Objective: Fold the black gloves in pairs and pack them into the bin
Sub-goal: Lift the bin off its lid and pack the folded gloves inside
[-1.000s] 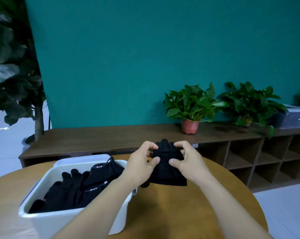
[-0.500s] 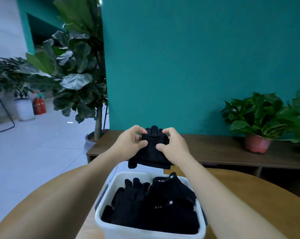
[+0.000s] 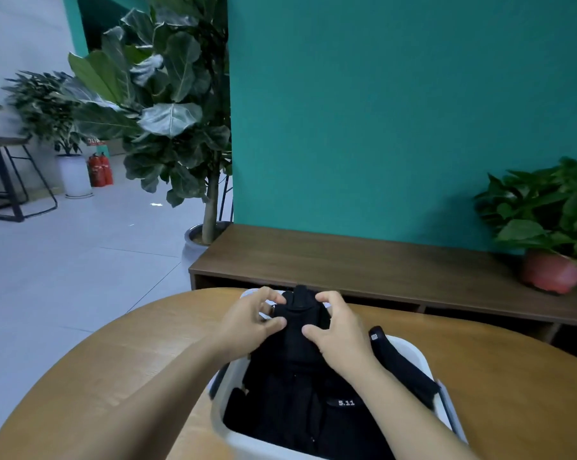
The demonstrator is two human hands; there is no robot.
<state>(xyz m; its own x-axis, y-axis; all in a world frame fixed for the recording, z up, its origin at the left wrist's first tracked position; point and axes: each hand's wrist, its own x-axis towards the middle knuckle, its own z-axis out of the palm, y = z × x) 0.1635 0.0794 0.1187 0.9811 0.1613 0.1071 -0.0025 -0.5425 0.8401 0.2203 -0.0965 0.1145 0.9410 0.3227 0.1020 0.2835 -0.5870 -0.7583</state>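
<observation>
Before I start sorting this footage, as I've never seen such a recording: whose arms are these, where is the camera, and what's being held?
No machine here: a person works bare-handed, and the camera sits on their head, looking forward and down, so the arms reach in from below. The left hand and right hand both pinch a folded pair of black gloves over the far end of a white bin on a round wooden table. More black gloves lie inside; a loose glove hangs over the right rim.
</observation>
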